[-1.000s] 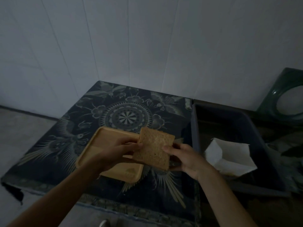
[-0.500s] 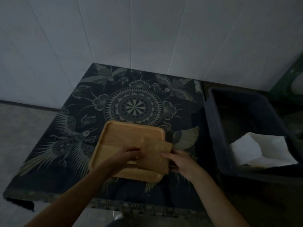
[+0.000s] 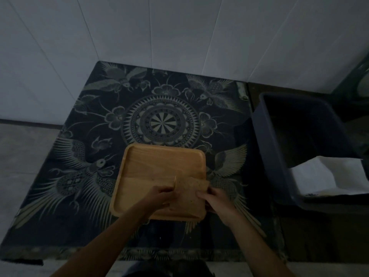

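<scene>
Both hands on one bread slice [image 3: 189,194]: L hand [image 3: 161,196] pinches its left edge, thumb + fingers curled round it; R hand [image 3: 216,199] grips the right edge, fingertips on the top face. Hands sit close together, only the slice between them. Slice is brown, squarish, tilted w/ far edge raised, and hangs over the near-right corner of a wooden tray [image 3: 159,164]. Can't tell if the slice's near edge touches the tray: light is dim and the hands cover it. Tray is square w/ rounded corners, low rim, light wood, and lies flat on the worktop approx mid-front. Worktop is covered w/ a dark patterned cloth [image 3: 161,122]: round mandala motif in the middle, just beyond the tray, w/ bird + flower motifs around it. Right of the cloth, well apart from the tray, stands a dark plastic tub [image 3: 265,148], open top, w/ a white paper bag [image 3: 319,176] inside at its near end, bag mouth open. Bg: pale tiled wall [image 3: 179,37] behind the worktop, grey floor [image 3: 24,156] at left. Green object [image 3: 361,82] at far right edge, cut off by frame, can't ID.
</scene>
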`<state>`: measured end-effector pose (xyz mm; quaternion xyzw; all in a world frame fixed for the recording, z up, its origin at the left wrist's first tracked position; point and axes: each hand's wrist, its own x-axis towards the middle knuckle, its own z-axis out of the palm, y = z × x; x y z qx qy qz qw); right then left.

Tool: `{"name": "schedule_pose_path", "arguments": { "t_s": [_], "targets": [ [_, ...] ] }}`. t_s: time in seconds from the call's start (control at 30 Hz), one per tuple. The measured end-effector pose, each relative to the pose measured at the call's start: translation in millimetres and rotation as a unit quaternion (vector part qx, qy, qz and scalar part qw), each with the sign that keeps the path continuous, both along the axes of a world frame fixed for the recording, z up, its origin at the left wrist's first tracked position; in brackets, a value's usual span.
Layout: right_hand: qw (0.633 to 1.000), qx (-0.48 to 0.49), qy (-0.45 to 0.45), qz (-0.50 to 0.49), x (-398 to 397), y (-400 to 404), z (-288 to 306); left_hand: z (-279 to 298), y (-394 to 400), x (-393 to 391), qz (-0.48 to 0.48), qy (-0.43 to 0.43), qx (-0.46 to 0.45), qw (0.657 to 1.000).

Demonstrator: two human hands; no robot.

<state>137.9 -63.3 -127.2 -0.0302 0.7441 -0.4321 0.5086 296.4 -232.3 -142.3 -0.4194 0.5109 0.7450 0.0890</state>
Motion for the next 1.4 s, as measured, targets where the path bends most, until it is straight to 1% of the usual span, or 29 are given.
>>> {"name": "schedule_pose_path", "arguments": {
  "t_s": [0.2, 0.37, 0.47, 0.57, 0.7, 0.83, 1.03, 1.23, 1.4],
  "targets": [
    [1.000, -0.013, 0.001, 0.008, -9.3, 2.2, -7.8, -4.2, 3.2, -7.0, 0.006, -0.027, -0.023, 0.999],
    [0.999, -0.011, 0.042, 0.031, -11.2, 2.9, -13.6, -2.8, 3.6, -9.7, 0.008, -0.053, -0.037, 0.998],
    [0.996, -0.031, 0.080, 0.027, -10.6, 6.7, -14.1, 1.7, 3.4, -14.0, 0.005, -0.062, -0.066, 0.996],
    [0.993, -0.042, 0.108, 0.010, -9.6, 9.7, -17.9, 2.3, 8.3, -19.2, 0.037, -0.071, -0.101, 0.992],
    [0.994, -0.054, 0.088, -0.018, -9.4, 11.1, -21.4, 1.3, 17.7, -20.0, 0.048, -0.072, -0.156, 0.984],
    [0.993, -0.050, 0.104, -0.016, -8.8, 12.0, -23.4, 2.9, 22.1, -15.9, 0.053, -0.072, -0.180, 0.980],
    [0.987, -0.059, 0.152, 0.009, -2.7, 13.9, -18.5, 13.0, 21.5, -11.7, 0.064, -0.064, -0.167, 0.982],
    [0.989, -0.068, 0.135, 0.004, 6.3, 5.4, -13.5, 23.7, 10.3, 0.8, 0.089, -0.065, -0.113, 0.987],
    [0.992, -0.070, 0.108, -0.015, 25.8, -19.4, -7.8, 27.6, -11.5, 17.2, 0.100, -0.060, -0.060, 0.991]
  ]
}}
